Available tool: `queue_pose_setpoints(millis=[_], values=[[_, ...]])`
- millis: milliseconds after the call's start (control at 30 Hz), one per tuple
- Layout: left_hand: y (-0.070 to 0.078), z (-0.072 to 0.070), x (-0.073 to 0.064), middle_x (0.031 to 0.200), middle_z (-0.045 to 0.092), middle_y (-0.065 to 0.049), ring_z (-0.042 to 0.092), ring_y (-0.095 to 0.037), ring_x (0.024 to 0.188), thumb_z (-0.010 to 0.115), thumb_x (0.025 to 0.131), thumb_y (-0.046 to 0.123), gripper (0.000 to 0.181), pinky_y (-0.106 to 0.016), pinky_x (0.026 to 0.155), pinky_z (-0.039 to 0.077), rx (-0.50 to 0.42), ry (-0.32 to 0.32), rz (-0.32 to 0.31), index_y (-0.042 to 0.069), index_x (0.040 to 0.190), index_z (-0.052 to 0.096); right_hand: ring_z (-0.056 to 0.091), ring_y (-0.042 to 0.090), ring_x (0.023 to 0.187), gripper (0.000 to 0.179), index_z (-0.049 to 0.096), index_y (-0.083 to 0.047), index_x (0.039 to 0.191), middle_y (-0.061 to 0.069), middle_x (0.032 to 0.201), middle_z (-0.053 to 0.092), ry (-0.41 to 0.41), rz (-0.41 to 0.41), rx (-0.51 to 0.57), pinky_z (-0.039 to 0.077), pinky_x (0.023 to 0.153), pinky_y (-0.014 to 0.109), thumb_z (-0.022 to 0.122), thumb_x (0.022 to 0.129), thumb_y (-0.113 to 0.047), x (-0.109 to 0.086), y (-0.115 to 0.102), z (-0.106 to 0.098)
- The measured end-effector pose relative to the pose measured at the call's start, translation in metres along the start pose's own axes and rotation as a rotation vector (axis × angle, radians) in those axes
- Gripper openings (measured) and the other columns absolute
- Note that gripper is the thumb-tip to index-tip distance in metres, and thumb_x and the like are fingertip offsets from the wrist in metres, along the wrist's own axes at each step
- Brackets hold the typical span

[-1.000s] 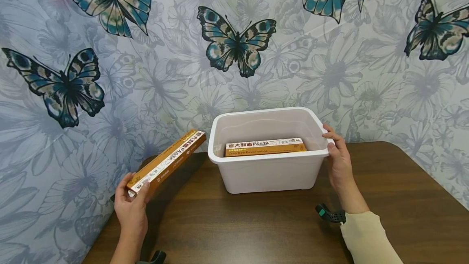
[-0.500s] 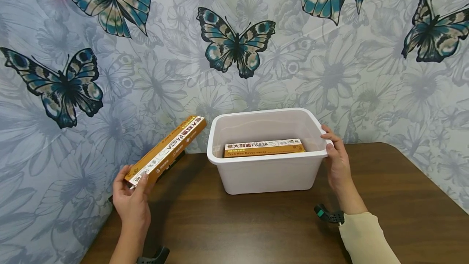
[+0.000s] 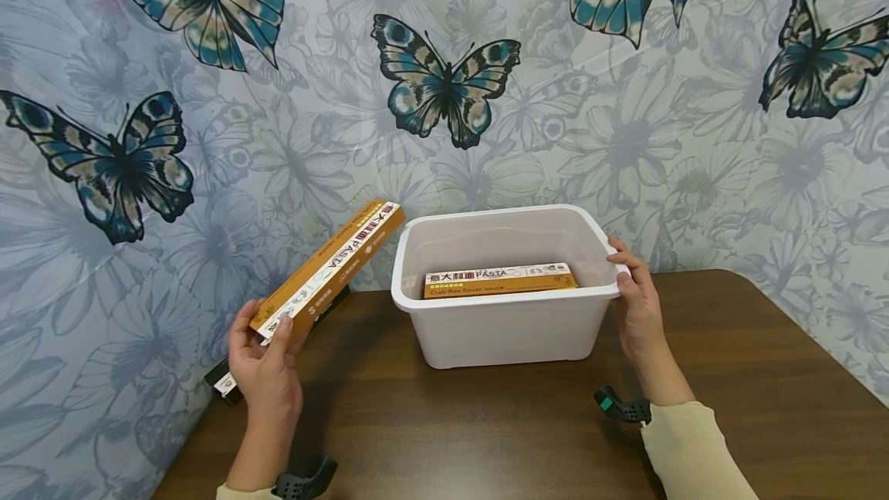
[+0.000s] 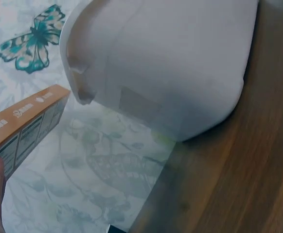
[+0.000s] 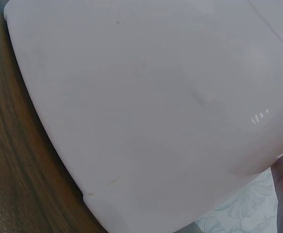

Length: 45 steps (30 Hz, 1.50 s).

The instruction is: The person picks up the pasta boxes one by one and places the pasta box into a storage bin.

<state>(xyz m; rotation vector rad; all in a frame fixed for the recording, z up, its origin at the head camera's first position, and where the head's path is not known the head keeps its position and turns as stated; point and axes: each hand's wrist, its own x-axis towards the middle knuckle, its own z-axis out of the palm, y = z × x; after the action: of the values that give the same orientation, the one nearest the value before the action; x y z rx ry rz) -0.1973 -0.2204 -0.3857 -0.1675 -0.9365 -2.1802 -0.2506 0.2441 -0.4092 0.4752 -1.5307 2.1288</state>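
Note:
My left hand (image 3: 267,369) grips the near end of a long orange pasta box (image 3: 329,272) with a white printed strip. The box tilts up, its far end close by the left rim of a white plastic bin (image 3: 507,330). In the left wrist view, the orange box (image 4: 27,116) comes in from the left, the thumb on its printed side. On the bin's right rim, my right hand (image 3: 640,303) holds on with its fingers over the edge. Inside the bin lies another orange pasta box (image 3: 500,282), labelled Crab Roe flavor sauce.
A black box (image 3: 225,384) with a white label lies at the table's left edge, partly hidden behind my left hand and the held box. The bin stands on a brown wooden table (image 3: 430,430). Behind it rises a wall covering (image 3: 312,160) printed with butterflies.
My left hand has raised the pasta box and carried it slightly right, towards the bin. More of the black box now shows beneath. My right hand stays on the rim.

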Motion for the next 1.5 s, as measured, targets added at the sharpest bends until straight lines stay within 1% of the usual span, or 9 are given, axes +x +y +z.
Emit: queue_pose_setpoints(millis=[300,433,633,800,967,1067,1167,1367,1500], values=[[-0.005,0.009,-0.002,0.133,0.041,-0.016,0.049,-0.028,0.12,0.053,0.087,-0.023,0.052,-0.036,0.074,0.06,-0.05,-0.054,-0.027,-0.002,0.134,0.047,0.025,0.024,0.149,0.024,0.054,-0.008,0.123,0.005,0.16,0.035,0.008,-0.002,-0.011,0.027,0.108,0.036,0.043,0.103,-0.017,0.001,0.0,0.0],[-0.006,0.012,-0.005,0.136,0.04,-0.017,0.05,-0.028,0.121,0.054,0.088,-0.021,0.052,-0.035,0.076,0.059,-0.019,-0.082,-0.045,0.001,0.136,0.047,0.025,0.024,0.149,0.025,0.054,-0.008,0.124,0.006,0.16,0.033,0.001,-0.009,-0.01,0.027,0.108,0.035,0.043,0.104,-0.017,0.001,0.001,-0.001],[-0.008,0.017,-0.008,0.14,0.04,-0.019,0.054,-0.026,0.118,0.053,0.09,-0.019,0.057,-0.035,0.077,0.06,-0.009,-0.137,-0.07,0.003,0.141,0.039,0.024,0.024,0.149,0.024,0.054,-0.008,0.124,0.006,0.16,0.034,0.001,-0.009,-0.008,0.026,0.108,0.035,0.043,0.104,-0.017,0.001,0.001,-0.002],[-0.009,0.019,-0.011,0.141,0.043,-0.017,0.057,-0.023,0.118,0.052,0.091,-0.017,0.057,-0.034,0.077,0.06,0.022,-0.162,-0.113,0.006,0.141,0.038,0.024,0.024,0.149,0.023,0.055,-0.01,0.122,0.004,0.16,0.035,0.015,0.003,-0.009,0.026,0.108,0.036,0.044,0.103,-0.017,0.001,0.001,-0.001],[-0.009,0.019,-0.012,0.144,0.041,-0.017,0.06,-0.02,0.116,0.051,0.094,-0.014,0.054,-0.033,0.077,0.06,0.07,-0.187,-0.161,0.004,0.142,0.035,0.024,0.024,0.149,0.024,0.055,-0.009,0.122,0.004,0.159,0.035,0.015,0.003,-0.007,0.025,0.107,0.037,0.043,0.103,-0.016,0.001,0.001,-0.001],[-0.008,0.018,-0.011,0.144,0.04,-0.018,0.062,-0.019,0.114,0.05,0.096,-0.011,0.051,-0.033,0.077,0.06,0.088,-0.212,-0.178,0.004,0.142,0.036,0.025,0.024,0.148,0.024,0.056,-0.009,0.122,0.004,0.159,0.036,0.018,0.002,-0.007,0.025,0.106,0.037,0.043,0.103,-0.015,0.001,0.0,0.0],[-0.007,0.019,-0.009,0.141,0.041,-0.016,0.064,-0.019,0.111,0.049,0.097,-0.008,0.049,-0.033,0.077,0.06,0.102,-0.225,-0.201,0.008,0.143,0.038,0.025,0.024,0.148,0.024,0.056,-0.009,0.122,0.004,0.159,0.036,0.019,0.001,-0.008,0.025,0.106,0.037,0.043,0.103,-0.016,0.001,0.0,0.0],[-0.006,0.022,-0.003,0.131,0.042,-0.01,0.067,-0.018,0.106,0.05,0.099,-0.002,0.053,-0.034,0.078,0.06,0.145,-0.221,-0.248,0.013,0.149,0.037,0.024,0.023,0.148,0.025,0.056,-0.009,0.124,0.003,0.159,0.035,0.012,0.003,-0.002,0.025,0.107,0.036,0.042,0.103,-0.016,0.001,0.0,0.001],[-0.009,0.026,0.0,0.136,0.039,-0.007,0.066,-0.016,0.107,0.05,0.099,-0.002,0.055,-0.034,0.078,0.06,0.136,-0.223,-0.258,0.015,0.149,0.034,0.025,0.023,0.148,0.025,0.056,-0.009,0.123,0.003,0.159,0.036,0.02,0.005,-0.007,0.025,0.107,0.037,0.043,0.103,-0.016,0.001,0.001,0.001]])
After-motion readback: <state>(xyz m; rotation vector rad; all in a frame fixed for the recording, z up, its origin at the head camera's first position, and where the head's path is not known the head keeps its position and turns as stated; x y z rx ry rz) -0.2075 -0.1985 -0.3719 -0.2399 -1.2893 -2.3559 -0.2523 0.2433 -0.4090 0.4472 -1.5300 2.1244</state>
